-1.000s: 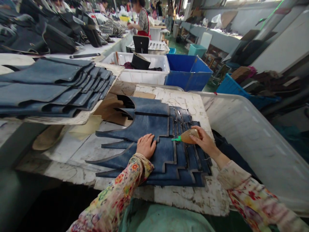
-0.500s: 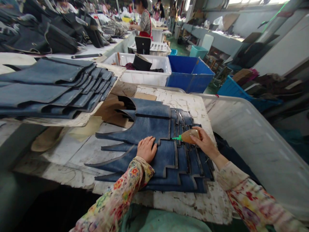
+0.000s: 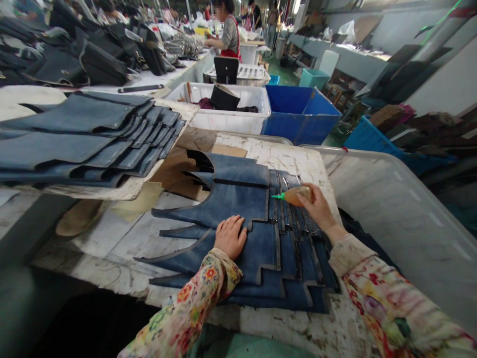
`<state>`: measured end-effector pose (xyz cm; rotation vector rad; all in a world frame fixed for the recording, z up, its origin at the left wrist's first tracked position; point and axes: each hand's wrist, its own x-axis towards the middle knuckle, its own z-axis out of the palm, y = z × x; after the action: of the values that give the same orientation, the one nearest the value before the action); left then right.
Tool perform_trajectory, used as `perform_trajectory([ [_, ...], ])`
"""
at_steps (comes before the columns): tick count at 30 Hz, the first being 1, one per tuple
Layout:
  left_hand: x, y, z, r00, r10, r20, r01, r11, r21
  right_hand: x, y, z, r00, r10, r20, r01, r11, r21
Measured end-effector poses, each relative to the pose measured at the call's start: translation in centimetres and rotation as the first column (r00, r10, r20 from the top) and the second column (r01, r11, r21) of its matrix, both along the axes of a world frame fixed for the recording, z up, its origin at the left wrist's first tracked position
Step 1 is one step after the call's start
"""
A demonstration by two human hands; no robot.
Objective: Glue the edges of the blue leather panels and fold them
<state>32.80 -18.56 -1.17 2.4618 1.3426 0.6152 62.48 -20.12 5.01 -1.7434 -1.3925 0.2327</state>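
Note:
Blue leather pieces [image 3: 238, 199] with dark edges lie overlapped like stairs on a worn white board [image 3: 283, 323]. My left hand [image 3: 230, 237] rests flat on them, fingers stretched out and holding nothing. In my right hand [image 3: 316, 206] is a squeeze bottle [image 3: 296, 196] of amber liquid, probably glue, tilted with its green nozzle pointing left. The nozzle tip is at the stepped right edges of the upper pieces; whether it touches them I cannot tell. Shiny wet-looking streaks [image 3: 298, 233] run along those edges.
Another stack of blue pieces [image 3: 70, 144] lies on a raised board at the left. Behind stand a white bin [image 3: 223, 119] and a blue bin [image 3: 301, 114]. A large translucent bin [image 3: 395, 199] is on the right. Black bags [image 3: 100, 59] and a person in a red apron [image 3: 230, 37] are farther back.
The bottle in my right hand has moved up along the layered edges, toward the far side. My left hand stays flat on the pieces. The whole view has shifted slightly.

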Motion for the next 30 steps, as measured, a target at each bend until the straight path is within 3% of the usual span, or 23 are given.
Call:
perform_trajectory([
  [10, 0.0, 0.1, 0.0, 1.0, -0.001, -0.016, 0.001, 1.0, -0.007, 0.3, 1.8, 1.2, 0.997, -0.065, -0.035, 0.065, 0.998, 0.004],
  [20, 0.0, 0.1, -0.1, 1.0, 0.001, -0.007, -0.001, 1.0, -0.002, 1.0, -2.1, 0.2, 0.98, -0.006, -0.197, -0.048, 0.962, -0.267],
  [30, 0.0, 0.0, -0.2, 1.0, 0.005, 0.002, -0.005, 1.0, 0.003, -2.8, -2.8, 2.3, 0.984, 0.106, -0.146, -0.139, 0.961, -0.24],
])
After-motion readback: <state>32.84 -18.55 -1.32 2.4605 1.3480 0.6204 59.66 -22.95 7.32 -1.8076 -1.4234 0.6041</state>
